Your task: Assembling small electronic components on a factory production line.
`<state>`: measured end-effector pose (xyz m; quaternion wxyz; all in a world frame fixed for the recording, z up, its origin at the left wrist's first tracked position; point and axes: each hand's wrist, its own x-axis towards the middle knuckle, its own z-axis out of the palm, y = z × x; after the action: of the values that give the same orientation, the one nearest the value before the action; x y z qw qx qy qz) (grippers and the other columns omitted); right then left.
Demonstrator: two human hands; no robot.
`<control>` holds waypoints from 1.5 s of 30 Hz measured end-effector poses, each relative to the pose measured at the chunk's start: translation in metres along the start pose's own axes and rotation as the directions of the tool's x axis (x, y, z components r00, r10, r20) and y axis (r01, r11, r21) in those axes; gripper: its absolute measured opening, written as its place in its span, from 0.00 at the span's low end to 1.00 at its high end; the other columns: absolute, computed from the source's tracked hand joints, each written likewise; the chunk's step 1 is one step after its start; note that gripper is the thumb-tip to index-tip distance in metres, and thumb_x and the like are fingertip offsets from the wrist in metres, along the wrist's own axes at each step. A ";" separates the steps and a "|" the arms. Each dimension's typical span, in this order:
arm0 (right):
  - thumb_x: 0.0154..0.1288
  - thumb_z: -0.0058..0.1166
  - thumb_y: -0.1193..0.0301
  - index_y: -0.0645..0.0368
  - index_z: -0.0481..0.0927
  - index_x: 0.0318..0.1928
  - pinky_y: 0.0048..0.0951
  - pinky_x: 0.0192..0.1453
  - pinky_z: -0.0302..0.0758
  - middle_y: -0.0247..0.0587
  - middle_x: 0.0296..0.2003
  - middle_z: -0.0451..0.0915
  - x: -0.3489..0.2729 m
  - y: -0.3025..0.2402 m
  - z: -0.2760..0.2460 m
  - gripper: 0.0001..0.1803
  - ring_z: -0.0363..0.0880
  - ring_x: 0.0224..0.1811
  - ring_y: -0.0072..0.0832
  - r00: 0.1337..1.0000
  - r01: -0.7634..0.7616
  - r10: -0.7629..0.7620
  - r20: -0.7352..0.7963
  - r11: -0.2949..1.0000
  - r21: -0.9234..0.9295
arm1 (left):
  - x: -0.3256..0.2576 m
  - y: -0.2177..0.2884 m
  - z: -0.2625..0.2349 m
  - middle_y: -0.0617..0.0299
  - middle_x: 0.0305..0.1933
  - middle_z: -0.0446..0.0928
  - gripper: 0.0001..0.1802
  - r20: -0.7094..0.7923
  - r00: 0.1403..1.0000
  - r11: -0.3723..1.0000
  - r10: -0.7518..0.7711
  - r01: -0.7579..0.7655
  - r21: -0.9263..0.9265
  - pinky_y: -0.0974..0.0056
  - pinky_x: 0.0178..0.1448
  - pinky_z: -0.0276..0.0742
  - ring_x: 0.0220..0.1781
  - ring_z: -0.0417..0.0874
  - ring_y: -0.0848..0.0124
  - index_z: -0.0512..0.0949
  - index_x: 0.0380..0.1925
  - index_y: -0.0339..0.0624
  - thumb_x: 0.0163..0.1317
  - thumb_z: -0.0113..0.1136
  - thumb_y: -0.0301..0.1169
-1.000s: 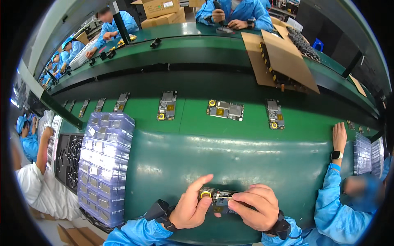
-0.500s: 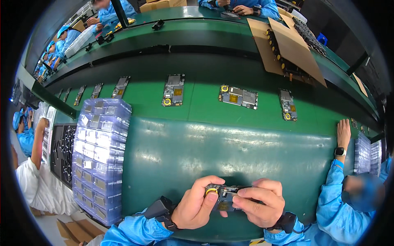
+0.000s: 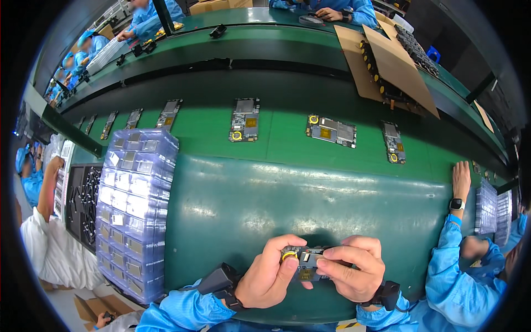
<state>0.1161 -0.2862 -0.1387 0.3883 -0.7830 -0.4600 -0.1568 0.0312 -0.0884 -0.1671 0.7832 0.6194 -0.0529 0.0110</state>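
Note:
Low in front of me, above the green mat (image 3: 221, 216), a dark circuit board (image 3: 307, 273) with a yellow ring at its left end is held up. My left hand (image 3: 271, 275) grips that end, thumb beside the ring and fingers behind. My right hand (image 3: 355, 266) is closed at the board's right side, its thumb and forefinger pinching a small flat grey metal cover (image 3: 314, 259) against the board's face. The right fingers partly hide the cover and the board's right end.
Similar circuit boards (image 3: 244, 120) lie spaced along the green conveyor belt (image 3: 204, 141) beyond the mat. Stacked clear plastic trays (image 3: 135, 188) of metal covers stand left, beside a black bin (image 3: 83, 205) of small parts. Cardboard (image 3: 398, 72) overhangs the far right. A co-worker's arm (image 3: 456, 221) reaches in at right.
Boards on the belt have shifted to the right. My hands and the held board have moved slightly right, with the same grips. The co-worker's arm at right has hardly moved.

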 end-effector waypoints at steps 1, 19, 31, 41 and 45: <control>0.45 0.76 0.76 0.48 0.92 0.43 0.26 0.47 0.77 0.24 0.45 0.87 0.000 0.000 0.000 0.20 0.75 0.45 0.29 1.000 0.000 0.000 0.000 1.000 -0.002 | -0.001 -0.001 0.000 0.49 0.49 0.80 0.19 0.001 1.000 1.000 0.001 -0.001 -0.001 0.63 0.44 0.84 0.41 0.88 0.66 0.57 0.66 0.34 0.81 0.42 0.28; 0.46 0.75 0.74 0.49 0.93 0.42 0.38 0.56 0.83 0.26 0.46 0.88 -0.004 0.000 0.006 0.18 0.76 0.46 0.28 0.999 0.050 -0.050 0.001 0.999 -0.010 | -0.005 -0.012 0.001 0.49 0.45 0.83 0.16 -0.088 0.994 0.996 0.059 -0.053 0.072 0.66 0.37 0.84 0.35 0.88 0.71 0.60 0.58 0.34 0.76 0.50 0.22; 0.43 0.76 0.74 0.51 0.93 0.41 0.40 0.60 0.80 0.27 0.45 0.88 0.000 -0.005 0.016 0.18 0.76 0.45 0.26 1.000 0.019 -0.019 -0.024 1.000 0.016 | -0.007 -0.011 -0.007 0.50 0.43 0.84 0.15 -0.123 0.991 0.995 0.045 -0.033 0.097 0.67 0.36 0.86 0.36 0.89 0.71 0.63 0.56 0.35 0.75 0.55 0.24; 0.46 0.75 0.75 0.52 0.92 0.42 0.40 0.62 0.80 0.27 0.44 0.87 0.001 -0.006 0.023 0.18 0.76 0.45 0.26 1.000 0.003 -0.003 0.004 1.000 0.022 | -0.007 -0.010 -0.009 0.52 0.42 0.83 0.16 -0.171 0.984 0.995 0.041 -0.025 0.094 0.67 0.35 0.88 0.37 0.88 0.73 0.64 0.55 0.35 0.73 0.58 0.23; 0.46 0.74 0.77 0.51 0.92 0.42 0.43 0.64 0.78 0.26 0.44 0.86 0.001 -0.005 0.026 0.18 0.76 0.45 0.26 1.000 -0.021 0.022 -0.011 0.997 0.078 | -0.010 -0.013 -0.009 0.53 0.42 0.82 0.16 -0.172 0.983 0.994 0.066 -0.051 0.093 0.67 0.35 0.88 0.37 0.88 0.73 0.64 0.55 0.35 0.73 0.58 0.23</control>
<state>0.1090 -0.2643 -0.1527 0.4230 -0.7711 -0.4551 -0.1393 0.0232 -0.0818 -0.1830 0.7562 0.6480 -0.0016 0.0907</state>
